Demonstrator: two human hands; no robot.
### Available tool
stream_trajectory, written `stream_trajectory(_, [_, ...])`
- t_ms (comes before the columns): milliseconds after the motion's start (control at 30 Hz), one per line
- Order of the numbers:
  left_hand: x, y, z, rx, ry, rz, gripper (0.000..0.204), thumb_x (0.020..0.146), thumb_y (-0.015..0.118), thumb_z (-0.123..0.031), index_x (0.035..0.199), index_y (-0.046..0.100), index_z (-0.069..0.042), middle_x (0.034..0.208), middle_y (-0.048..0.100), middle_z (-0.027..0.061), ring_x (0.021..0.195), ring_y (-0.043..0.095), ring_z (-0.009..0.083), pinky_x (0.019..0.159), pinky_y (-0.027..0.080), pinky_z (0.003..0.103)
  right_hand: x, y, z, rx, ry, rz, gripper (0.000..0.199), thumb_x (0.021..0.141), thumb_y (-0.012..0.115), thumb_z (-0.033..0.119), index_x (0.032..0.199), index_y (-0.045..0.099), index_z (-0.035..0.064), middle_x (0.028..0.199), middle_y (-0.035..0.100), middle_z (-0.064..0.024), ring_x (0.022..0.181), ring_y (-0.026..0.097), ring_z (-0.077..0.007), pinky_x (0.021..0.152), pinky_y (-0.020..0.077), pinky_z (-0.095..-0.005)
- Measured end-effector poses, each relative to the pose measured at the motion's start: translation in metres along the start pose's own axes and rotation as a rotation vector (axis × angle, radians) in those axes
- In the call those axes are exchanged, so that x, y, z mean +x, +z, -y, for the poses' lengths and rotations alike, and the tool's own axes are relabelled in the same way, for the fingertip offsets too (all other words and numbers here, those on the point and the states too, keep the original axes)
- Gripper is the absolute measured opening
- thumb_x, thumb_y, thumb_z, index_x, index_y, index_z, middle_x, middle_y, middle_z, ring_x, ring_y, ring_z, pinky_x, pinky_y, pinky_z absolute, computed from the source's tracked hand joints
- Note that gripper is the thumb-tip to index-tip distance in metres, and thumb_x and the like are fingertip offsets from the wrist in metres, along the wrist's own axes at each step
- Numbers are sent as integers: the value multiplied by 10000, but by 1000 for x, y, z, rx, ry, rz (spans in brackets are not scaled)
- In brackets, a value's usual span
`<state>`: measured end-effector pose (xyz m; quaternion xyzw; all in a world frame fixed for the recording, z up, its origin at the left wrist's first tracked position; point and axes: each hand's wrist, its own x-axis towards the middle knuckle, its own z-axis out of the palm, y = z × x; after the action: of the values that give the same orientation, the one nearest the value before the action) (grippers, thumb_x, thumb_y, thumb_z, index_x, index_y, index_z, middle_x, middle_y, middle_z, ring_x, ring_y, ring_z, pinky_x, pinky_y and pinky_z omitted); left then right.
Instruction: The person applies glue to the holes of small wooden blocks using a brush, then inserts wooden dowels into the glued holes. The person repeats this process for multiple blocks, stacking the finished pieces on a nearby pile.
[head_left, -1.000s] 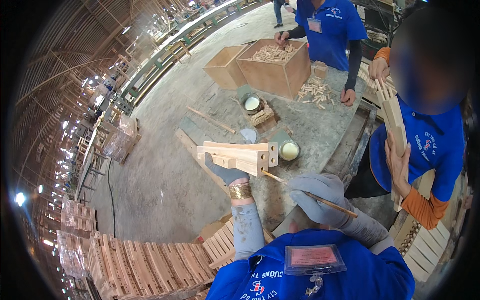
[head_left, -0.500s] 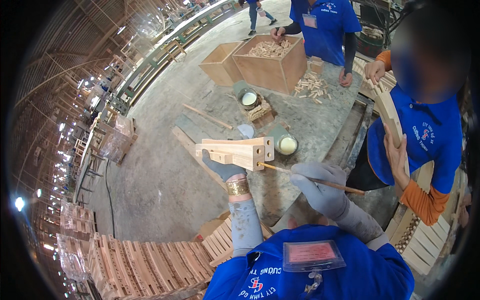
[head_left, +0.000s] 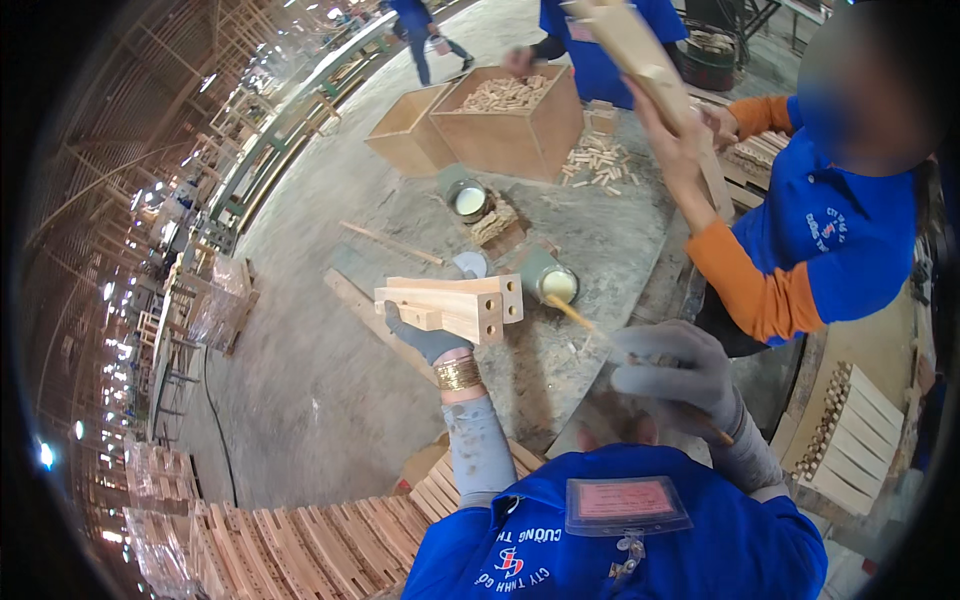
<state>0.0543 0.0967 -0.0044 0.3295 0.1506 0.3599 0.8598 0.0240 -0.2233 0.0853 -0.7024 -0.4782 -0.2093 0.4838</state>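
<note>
At the frame's centre, the left hand point(head_left: 425, 340) grips a stack of wood blocks point(head_left: 455, 305) from below, fingers wrapped around it. The right hand point(head_left: 675, 370), lower right, pinches a thin stick point(head_left: 585, 322) whose tip sits just beside the glue can point(head_left: 555, 285).

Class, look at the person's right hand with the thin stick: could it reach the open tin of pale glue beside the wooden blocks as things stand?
Probably yes. The grey-gloved right hand points its thin wooden stick toward the open round tin of pale glue, the tip just short of it. Nothing lies between; the pale drilled wooden blocks in the left hand sit aside.
</note>
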Motion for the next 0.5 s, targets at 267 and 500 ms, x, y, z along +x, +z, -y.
stream_trajectory(267, [-21,45,48,-89,-401,227,669,769,457,-578,1139,380,-26,950,507,192,855,550,311,714,502,420,-73,12,-30,-67,560,-46,243,680,647,-19,907,641,68,807,599,-128,712,606,-268,585,473,-320])
stream_trajectory(500, [-21,71,175,93,-581,186,434,758,601,-313,1046,471,-16,775,551,117,667,569,243,569,499,351,-117,6,-33,-187,639,-157,147,724,613,-44,853,611,26,737,613,-152,678,615,-296,588,461,-331])
